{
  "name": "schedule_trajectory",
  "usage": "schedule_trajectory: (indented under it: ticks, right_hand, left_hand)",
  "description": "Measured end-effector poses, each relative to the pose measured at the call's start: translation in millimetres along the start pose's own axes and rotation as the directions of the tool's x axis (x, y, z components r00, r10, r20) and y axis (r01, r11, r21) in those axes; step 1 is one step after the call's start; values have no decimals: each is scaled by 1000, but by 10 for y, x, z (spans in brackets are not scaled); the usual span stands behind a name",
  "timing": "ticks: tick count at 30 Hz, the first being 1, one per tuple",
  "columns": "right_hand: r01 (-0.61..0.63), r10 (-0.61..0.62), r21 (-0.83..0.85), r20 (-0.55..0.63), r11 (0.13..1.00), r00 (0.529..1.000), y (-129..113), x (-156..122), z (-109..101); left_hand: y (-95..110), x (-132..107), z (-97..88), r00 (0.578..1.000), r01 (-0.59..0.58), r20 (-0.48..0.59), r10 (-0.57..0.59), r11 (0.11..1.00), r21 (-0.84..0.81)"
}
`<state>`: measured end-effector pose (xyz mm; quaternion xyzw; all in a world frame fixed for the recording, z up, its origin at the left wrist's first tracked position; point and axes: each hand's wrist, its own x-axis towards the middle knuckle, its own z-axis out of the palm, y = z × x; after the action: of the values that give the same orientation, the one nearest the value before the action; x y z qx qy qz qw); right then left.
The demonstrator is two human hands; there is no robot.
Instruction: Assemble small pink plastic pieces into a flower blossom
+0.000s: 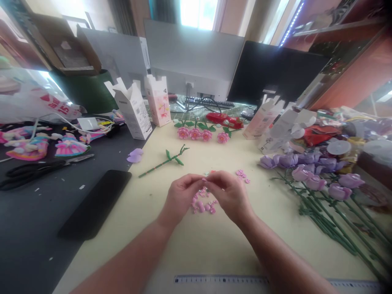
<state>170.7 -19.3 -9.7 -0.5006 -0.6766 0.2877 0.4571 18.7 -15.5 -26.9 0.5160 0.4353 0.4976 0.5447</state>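
My left hand (pixel 180 195) and my right hand (pixel 228 192) meet fingertip to fingertip over the cream mat (pixel 196 241), both pinched on a small pink brick piece (pixel 203 180). Beneath them lies a loose heap of small pink pieces (pixel 202 205). A few more pink pieces (pixel 242 175) lie just right of my right hand. A green brick stem with leaves (pixel 165 161) lies on the mat beyond my left hand.
Pink brick flowers (pixel 200 134) lie at the back, purple brick tulips (pixel 318 171) at right. White cartons (pixel 136 108), monitors (pixel 196 61), a black pad (pixel 96 202), scissors (pixel 33 169), a lilac petal (pixel 134 155) and a ruler (pixel 220 280) surround the mat.
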Motion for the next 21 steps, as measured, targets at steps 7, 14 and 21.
schedule_trajectory:
  ticks: [7, 14, 21]
  right_hand:
    - [20, -13, -122, 60, 992, 998, 0, 30, -49]
    - [-34, 43, -88, 100, 996, 994, 64, 39, -80]
    - [-10, 22, -89, 136, 996, 991, 78, 38, -67]
  left_hand:
    - [32, -44, 0, 999, -47, -9, 49, 982, 182]
    - [69, -25, -26, 997, 45, 50, -51, 992, 116]
    - [32, 3, -54, 995, 92, 22, -95, 988, 128]
